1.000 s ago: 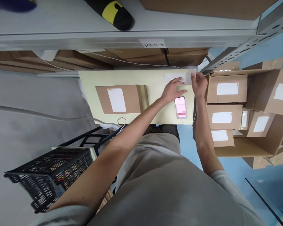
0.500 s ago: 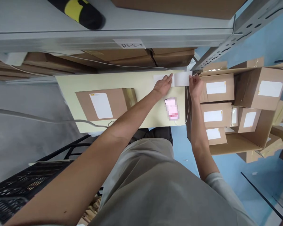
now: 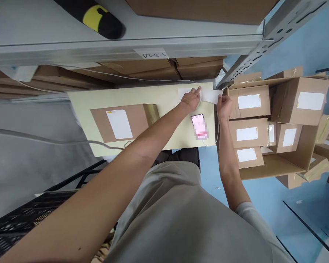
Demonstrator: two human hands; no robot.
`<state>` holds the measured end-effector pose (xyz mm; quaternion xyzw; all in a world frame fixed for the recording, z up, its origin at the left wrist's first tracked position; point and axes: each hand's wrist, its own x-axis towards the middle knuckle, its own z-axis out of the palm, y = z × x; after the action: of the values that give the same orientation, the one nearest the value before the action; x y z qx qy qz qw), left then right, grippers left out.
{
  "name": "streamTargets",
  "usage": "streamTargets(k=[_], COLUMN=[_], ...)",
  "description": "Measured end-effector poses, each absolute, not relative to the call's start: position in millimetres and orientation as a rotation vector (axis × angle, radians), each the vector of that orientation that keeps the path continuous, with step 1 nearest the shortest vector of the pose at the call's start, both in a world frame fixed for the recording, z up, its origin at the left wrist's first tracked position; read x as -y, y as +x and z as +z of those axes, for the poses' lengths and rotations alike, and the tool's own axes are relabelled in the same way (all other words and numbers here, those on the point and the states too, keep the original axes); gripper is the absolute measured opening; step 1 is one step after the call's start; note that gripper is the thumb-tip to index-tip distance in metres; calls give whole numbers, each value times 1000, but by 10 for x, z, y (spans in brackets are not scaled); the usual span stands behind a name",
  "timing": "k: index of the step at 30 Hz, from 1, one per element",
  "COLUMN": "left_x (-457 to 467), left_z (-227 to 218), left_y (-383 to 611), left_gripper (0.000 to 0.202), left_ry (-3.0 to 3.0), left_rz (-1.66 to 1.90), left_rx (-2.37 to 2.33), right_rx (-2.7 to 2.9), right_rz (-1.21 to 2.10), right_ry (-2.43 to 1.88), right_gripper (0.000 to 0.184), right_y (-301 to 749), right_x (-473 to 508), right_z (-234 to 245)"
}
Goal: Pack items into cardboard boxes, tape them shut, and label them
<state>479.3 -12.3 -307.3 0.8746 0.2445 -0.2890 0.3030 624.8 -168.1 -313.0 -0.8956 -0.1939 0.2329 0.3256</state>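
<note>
A strip of white label paper (image 3: 211, 96) lies at the far right corner of the cream tabletop (image 3: 170, 135). My left hand (image 3: 191, 99) rests on the strip, fingers stretched out. At the strip's right end, my right hand (image 3: 224, 107) pinches the paper between thumb and finger, just past the table's edge. The part under my left hand is hidden. Nearer my body lies a phone (image 3: 199, 127) with a lit, partly blurred screen and a cable. To the left of my left forearm sits a cardboard box (image 3: 123, 122) bearing a white label.
On the right, a large open carton (image 3: 276, 171) holds several labelled boxes. A metal shelf (image 3: 98, 51) with boxes beneath runs along the back, its upright (image 3: 246, 65) near my right hand. A grey cable (image 3: 57, 140) crosses from the left. A black crate (image 3: 30, 215) stands at lower left.
My right hand has drawn slightly toward my body, tilting the right end of the label paper downward. My left hand stays on the strip. The view has shifted a little.
</note>
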Motion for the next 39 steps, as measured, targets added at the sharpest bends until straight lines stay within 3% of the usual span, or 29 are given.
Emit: streamTargets(k=[9,11,14,16,22,25,32,39], left_x=[200,298,580,792,947,757,438,304], left_z=[-2916,-2787,-2469,-2209,-1574,-1454,-1276,-1097], left_y=[4802,4715,4467,4189,2834,2129,1055,434], left_gripper=[101,93,65,65,58,56,69,70], left_ry=[2167,2023,1547,1236,658,629,725,811], left_rz=[-623,-458,-8,162,594,697,665,668], left_rx=[-754,-847,-1041,-1065,-948,-1078,-1077,-963], right_rx=[360,387,533,711,1299,1273,1141,1281], right_rz=[378,306,198,190,469,570,1162,1182], right_ry=[-2405,-2390,-2330,-2261,-1921,-1847,-1477,-1494], right_gripper=[48,50,50,47,35,46,78,78], right_y=[5897,5715,5326,4993,3766,3258,2655,2173], right_x=[2174,2222,2188,2105,1867,1809,1351,963], right_z=[-2665,-2484,-2263,-2165,-1869,-1659,-1348,-1019])
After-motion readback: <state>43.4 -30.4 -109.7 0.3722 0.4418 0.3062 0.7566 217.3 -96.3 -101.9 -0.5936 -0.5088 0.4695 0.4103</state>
